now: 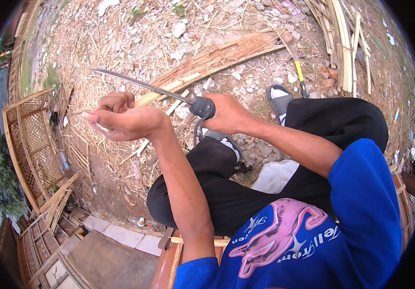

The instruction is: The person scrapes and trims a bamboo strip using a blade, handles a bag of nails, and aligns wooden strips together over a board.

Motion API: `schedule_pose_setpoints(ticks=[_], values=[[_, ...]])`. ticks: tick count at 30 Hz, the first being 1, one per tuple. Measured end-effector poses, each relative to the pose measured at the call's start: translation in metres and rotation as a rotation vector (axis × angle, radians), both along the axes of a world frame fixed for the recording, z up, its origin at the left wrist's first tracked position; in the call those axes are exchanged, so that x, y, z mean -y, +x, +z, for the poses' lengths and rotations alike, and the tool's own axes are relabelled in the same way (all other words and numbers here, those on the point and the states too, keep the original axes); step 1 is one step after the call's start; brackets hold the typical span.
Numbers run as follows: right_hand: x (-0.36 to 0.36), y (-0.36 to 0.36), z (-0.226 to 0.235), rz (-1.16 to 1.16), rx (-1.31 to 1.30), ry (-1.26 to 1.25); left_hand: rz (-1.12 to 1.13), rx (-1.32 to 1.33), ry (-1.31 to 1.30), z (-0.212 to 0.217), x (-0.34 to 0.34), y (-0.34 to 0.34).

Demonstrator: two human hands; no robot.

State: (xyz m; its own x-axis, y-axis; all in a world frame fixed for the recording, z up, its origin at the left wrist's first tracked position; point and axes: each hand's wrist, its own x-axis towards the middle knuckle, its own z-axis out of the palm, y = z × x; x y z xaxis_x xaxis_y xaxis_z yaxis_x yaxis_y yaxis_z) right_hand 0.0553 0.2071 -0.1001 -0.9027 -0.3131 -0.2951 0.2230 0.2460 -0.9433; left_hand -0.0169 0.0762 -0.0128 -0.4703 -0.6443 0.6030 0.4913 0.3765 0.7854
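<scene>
Head view, the only feed I've got. Right hand (227, 113) is clenched around the dark wrapped handle (201, 107) of a long knife (157, 89). The knife is up in front of the knees, blade slanting away to the left with its tip past the left fingers. Left hand (129, 121) is palm-up, fingers curled, thumb out, just beside the blade in frame. I see nothing plainly in it, but can't tell whether a thin sliver is pinched there. Depth gap to the steel: can't judge. Which side is the sharp edge: can't tell either.

Main risk I'd flag: left fingers and wrist. A small roll of the right wrist, or lifting the left without looking, could put skin on steel. Second: grip. If the wrap is loose or sweaty, the handle could turn in the palm. Third: the black cord (196, 133) hanging off the handle; if it snags on the black trousers (207, 166), the blade could swing. Fourth: a drop. The left sandal (225, 141) sits close below the handle in frame, thin cover for a foot. Footing is rubble (260, 89) near a rough plank (226, 55), so a shifting foot could jolt both arms.
</scene>
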Motion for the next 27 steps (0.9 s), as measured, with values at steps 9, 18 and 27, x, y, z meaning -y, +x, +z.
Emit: schedule_pose_setpoints(ticks=[9, 18, 27], values=[[-0.022, 0.012, -0.084, -0.086, 0.025, 0.146, -0.193, 0.015, -0.064, 0.001, -0.009, 0.009], [-0.003, -0.006, -0.017, -0.005, -0.102, -0.060, -0.041, 0.035, 0.017, -0.001, -0.011, 0.003], [-0.057, 0.020, -0.155, 0.015, 0.250, 0.442, -0.281, -0.016, -0.020, -0.006, 0.005, 0.008]])
